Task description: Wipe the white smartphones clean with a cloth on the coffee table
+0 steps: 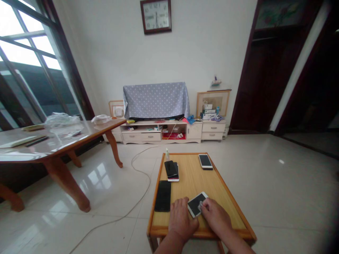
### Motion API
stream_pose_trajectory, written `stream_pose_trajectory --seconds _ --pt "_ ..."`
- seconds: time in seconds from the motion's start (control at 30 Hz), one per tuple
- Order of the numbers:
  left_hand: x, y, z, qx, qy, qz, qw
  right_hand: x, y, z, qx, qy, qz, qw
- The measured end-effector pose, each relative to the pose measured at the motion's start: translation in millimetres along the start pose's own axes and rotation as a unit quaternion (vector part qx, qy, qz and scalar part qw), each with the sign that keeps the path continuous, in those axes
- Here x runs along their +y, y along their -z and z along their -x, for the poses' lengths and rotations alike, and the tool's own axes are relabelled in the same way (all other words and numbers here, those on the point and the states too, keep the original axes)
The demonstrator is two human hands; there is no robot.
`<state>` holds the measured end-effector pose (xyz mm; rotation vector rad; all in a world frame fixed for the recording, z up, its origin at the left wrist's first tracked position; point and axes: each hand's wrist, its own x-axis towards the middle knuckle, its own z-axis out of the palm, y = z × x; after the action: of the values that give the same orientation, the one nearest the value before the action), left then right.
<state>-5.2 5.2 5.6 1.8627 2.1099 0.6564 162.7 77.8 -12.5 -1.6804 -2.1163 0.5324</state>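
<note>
We see a low wooden table (225, 192) from above its near edge, with both hands of the person resting on it. The left hand (182, 218) lies palm down near the near edge, its fingers loosely spread and flat, the fingertips touching the left side of a white-framed phone (196, 204). This phone lies face up and turned at an angle, close to the near edge and about midway between the left and right edges. The right hand (215, 215) lies just right of the phone, its fingers drawn together in a narrow pinch on a small pale scrap (200, 204) pressed to the screen; what the scrap is we cannot tell.

Along the left edge lies a black phone (163, 195), flat and face up, just beside the left hand but apart from it. Further back on the left side, two phones (171, 170) are stacked, a dark one atop one with a red edge. A small pale bottle (167, 153) stands upright at the far edge, just behind that stack. Near the far right corner lies a white phone (205, 161), well apart from the others.

Beyond the table we note a tiled floor with a cable (137, 169), a larger table (53, 144) at left, a cabinet (169, 132) bearing a covered object (156, 100), and a wall clock (155, 16).
</note>
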Motion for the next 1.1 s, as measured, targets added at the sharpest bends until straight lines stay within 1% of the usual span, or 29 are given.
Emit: stream_pose_trajectory --seconds 0.07,0.13,0.2,0.33,0.4,0.53,0.63,0.73,0.8,0.93,1.0,1.1 --pt "1 -2 -2 0.005 -0.003 -0.003 1.000 12 12 -11 0.022 -0.036 0.014 0.999" --pt "1 -4 -4 0.009 -0.004 -0.003 1.000 18 18 -17 0.040 -0.052 0.025 0.998" --pt "1 -6 -6 0.012 -0.008 -0.006 1.000 17 15 -14 0.047 -0.042 0.027 0.998" --pt "0 -10 -8 0.014 -0.013 -0.008 1.000 6 -2 -1 0.037 0.020 0.008 0.999" --pt "0 -11 -8 0.018 -0.016 -0.007 1.000 5 -3 -4 0.031 0.004 0.009 0.999" --pt "1 -11 -8 0.028 -0.019 -0.001 0.999 13 10 -30 0.036 -0.065 0.029 0.997" --pt "1 -10 -8 0.032 -0.023 0.001 0.999 14 18 -51 0.037 -0.072 0.036 0.996" --pt "0 -10 -8 0.031 -0.025 -0.004 0.999 2 15 -59 0.037 -0.059 0.042 0.997" --pt "0 -11 -7 0.029 -0.024 -0.007 0.999 -12 7 -54 0.033 -0.037 0.043 0.998" --pt "0 -10 -7 0.029 -0.020 -0.004 0.999 -37 -8 -30 0.013 0.026 0.033 0.999" --pt "0 -10 -7 0.030 -0.018 -0.001 0.999 -39 -12 -20 0.004 0.046 0.025 0.999" --pt "-1 -11 -6 0.034 -0.014 -0.002 0.999 -25 -10 -18 -0.002 0.046 0.006 0.999"
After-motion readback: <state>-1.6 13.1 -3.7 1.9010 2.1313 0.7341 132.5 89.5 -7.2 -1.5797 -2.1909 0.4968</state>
